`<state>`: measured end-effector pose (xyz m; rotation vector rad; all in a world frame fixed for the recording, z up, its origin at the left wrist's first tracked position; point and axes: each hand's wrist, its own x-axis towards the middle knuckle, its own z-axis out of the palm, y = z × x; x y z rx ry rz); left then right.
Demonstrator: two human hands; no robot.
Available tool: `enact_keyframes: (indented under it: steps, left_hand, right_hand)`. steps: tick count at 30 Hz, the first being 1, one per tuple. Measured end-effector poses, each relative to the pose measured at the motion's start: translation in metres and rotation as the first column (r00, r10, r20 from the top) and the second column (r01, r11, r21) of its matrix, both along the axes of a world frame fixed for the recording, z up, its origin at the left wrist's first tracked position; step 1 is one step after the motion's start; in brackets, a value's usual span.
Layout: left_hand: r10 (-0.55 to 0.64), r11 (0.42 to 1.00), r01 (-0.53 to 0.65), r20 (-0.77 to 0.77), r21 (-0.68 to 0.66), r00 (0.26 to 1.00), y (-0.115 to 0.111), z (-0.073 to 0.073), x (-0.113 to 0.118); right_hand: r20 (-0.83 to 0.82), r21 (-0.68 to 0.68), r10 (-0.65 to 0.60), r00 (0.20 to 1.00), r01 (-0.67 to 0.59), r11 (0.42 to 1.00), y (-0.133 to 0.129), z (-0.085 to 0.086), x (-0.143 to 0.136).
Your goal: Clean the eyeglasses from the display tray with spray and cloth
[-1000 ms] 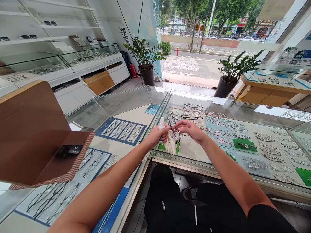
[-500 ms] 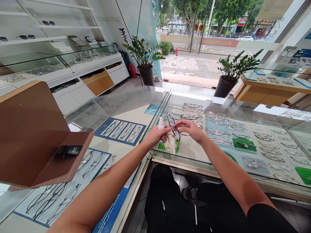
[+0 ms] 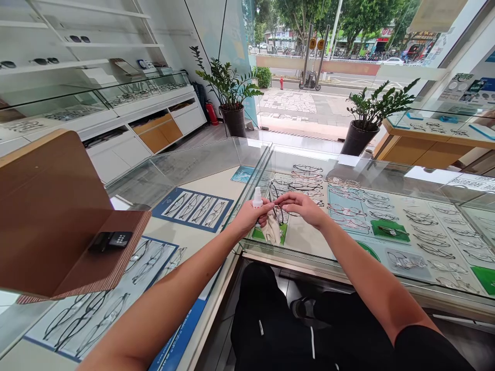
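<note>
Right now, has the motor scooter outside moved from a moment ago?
Yes: the motor scooter has moved rightward in view, from left of the red fire hydrant to its right.

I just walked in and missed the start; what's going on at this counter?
Someone's left hand holds a white bottle and a pale cloth. The fingers of the right hand are at a dark-framed pair of glasses, close to the left hand; whether they grip it is too small to tell. Both hands are over a glass display case with rows of eyeglass frames inside.
</note>
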<state>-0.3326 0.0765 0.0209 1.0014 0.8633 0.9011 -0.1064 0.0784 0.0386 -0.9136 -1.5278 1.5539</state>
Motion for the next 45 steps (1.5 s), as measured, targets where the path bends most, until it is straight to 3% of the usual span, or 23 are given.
enact_keyframes:
  steps: [19,45]
  left_hand:
    - [0.004,1.0,-0.004,-0.011,0.005,1.0,-0.001,0.001,0.002]
    - [-0.012,1.0,0.012,-0.031,0.01,0.999,-0.001,-0.001,0.003]
  right_hand:
    - [0.161,0.109,0.003,0.987,-0.021,0.994,-0.003,-0.001,-0.004]
    - [0.139,0.078,-0.011,0.99,0.0,0.997,-0.001,-0.009,-0.005]
